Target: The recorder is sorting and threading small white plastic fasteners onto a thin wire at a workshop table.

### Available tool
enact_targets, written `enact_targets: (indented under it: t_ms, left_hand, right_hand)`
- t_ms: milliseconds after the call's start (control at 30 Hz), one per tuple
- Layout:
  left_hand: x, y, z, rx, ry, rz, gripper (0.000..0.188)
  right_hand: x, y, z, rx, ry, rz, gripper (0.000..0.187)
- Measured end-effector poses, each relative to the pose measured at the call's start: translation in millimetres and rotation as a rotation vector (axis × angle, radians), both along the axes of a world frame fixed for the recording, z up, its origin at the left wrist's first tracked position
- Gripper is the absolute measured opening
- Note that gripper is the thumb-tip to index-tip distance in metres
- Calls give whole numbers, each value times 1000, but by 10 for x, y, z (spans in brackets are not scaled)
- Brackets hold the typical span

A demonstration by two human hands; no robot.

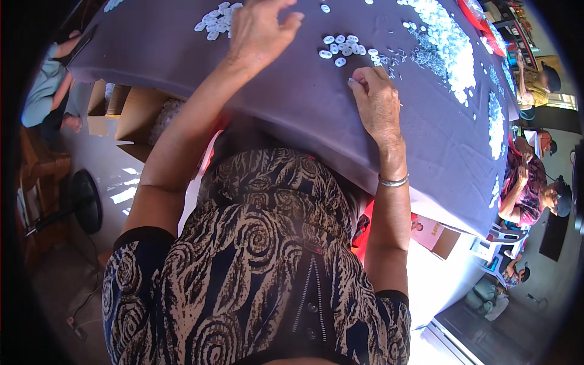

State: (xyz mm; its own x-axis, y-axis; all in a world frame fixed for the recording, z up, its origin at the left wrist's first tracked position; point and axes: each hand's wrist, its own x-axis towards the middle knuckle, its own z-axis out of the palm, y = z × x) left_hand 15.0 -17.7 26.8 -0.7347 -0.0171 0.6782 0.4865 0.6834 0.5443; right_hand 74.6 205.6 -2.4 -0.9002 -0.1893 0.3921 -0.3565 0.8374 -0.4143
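My left hand [260,31] is over the far part of the cloth-covered table, thumb apart from the fingers, with nothing visible in it. Beside and partly beneath it lies a group of small white oval plastic pieces [212,24] with holes. My right hand [378,103], a metal bangle on its wrist, rests low over the cloth with fingers curled together. Anything between its fingertips is hidden. Just beyond them is a smaller cluster of the same white oval pieces [341,47]. Small dark metal pins or screws [428,59] lie to the right of that cluster.
A large heap of white pieces [453,45] spreads along the right of the grey-purple tablecloth [292,91]. A red bag [480,24] lies at the far right edge. Cardboard boxes [137,115] and a black round fan [87,201] stand at left. Other people [529,188] sit around.
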Motion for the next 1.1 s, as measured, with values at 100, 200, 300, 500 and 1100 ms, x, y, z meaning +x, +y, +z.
enact_targets:
  t_ms: [100, 200, 300, 500, 1100]
  left_hand:
    - [48, 153, -251, 109, -97, -239, 15]
    - [191, 370, -337, 198, -184, -443, 15]
    - [304, 471, -396, 197, -293, -528, 20]
    - [455, 551, -312, 268, -563, -636, 43]
    - [406, 540, -306, 497, -462, -662, 33]
  right_hand:
    - [-13, 6, 18, -69, -124, -22, 12]
    - [-16, 37, 21, -154, -182, -10, 13]
    - [8, 21, 38, -187, -148, -12, 12]
    - [-1, -15, 52, -624, -255, 57, 9]
    - [101, -196, 123, -1210, -396, 76, 5]
